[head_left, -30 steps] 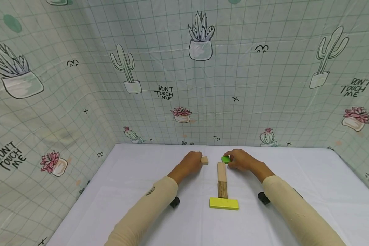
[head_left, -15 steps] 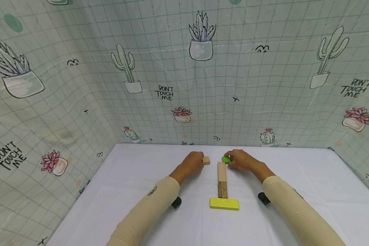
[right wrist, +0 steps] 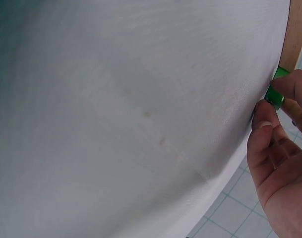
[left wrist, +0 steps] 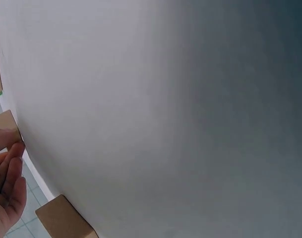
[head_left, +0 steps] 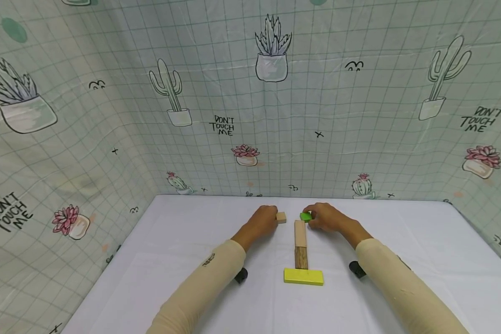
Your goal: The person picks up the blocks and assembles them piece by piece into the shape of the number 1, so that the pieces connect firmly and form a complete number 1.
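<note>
At the far part of the table, my left hand (head_left: 263,221) pinches a small light-wood block (head_left: 281,217) between thumb and fingers. Just across a narrow gap, a green block (head_left: 305,216) is pinched by my right hand (head_left: 325,217). It sits at the far end of a pale wooden block (head_left: 300,233). Below that, end to end, come a darker grained block (head_left: 301,258) and a yellow block (head_left: 303,276) laid crosswise, forming an upside-down T. In the right wrist view, the thumb and fingertips hold the green block (right wrist: 278,89) beside the pale wood.
Another brown block (left wrist: 65,218) shows at the lower edge of the left wrist view. A white cloth covers the table (head_left: 183,241), and a printed cactus curtain (head_left: 275,102) hangs behind it. Black wrist-worn devices (head_left: 241,275) show beneath both sleeves.
My left hand has slid slightly right with the light-wood block, narrowing the gap to the green block. The right hand and the row of blocks hold their places.
</note>
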`<state>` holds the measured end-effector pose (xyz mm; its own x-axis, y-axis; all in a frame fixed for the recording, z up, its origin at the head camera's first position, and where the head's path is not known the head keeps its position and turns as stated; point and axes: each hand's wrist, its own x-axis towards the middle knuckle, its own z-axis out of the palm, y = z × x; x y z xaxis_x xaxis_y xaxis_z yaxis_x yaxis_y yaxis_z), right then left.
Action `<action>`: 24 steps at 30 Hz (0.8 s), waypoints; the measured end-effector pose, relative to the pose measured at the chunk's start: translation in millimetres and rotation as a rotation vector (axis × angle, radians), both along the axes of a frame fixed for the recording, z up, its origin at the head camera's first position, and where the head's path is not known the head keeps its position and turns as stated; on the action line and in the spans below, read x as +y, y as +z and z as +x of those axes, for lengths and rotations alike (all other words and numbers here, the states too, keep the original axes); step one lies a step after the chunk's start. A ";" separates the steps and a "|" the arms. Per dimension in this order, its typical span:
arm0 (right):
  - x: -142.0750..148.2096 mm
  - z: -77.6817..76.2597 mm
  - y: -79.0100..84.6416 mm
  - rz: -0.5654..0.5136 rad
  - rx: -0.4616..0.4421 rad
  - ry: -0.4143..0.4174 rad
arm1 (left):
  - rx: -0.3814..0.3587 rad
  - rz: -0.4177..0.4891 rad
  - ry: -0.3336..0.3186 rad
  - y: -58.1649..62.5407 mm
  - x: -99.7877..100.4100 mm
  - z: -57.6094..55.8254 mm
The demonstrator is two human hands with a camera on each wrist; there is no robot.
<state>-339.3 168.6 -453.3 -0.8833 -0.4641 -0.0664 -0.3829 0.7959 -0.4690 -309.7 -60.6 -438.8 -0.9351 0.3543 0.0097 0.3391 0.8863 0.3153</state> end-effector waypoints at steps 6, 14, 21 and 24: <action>-0.5 0.7 0.5 0.005 0.007 0.002 | 0.004 -0.008 -0.002 0.8 1.4 0.9; 0.0 1.0 1.5 0.013 0.015 0.004 | 0.013 -0.009 -0.013 0.0 2.4 -0.7; -0.1 -0.1 0.7 0.012 0.004 0.004 | 0.005 -0.014 -0.001 0.1 4.3 -1.0; -0.4 0.1 1.4 0.005 -0.002 0.000 | 0.000 -0.011 0.002 0.8 5.3 -0.8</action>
<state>-339.2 168.2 -451.9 -0.8831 -0.4639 -0.0704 -0.3823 0.7984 -0.4653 -310.5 -55.3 -438.0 -0.9359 0.3522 0.0061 0.3372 0.8906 0.3053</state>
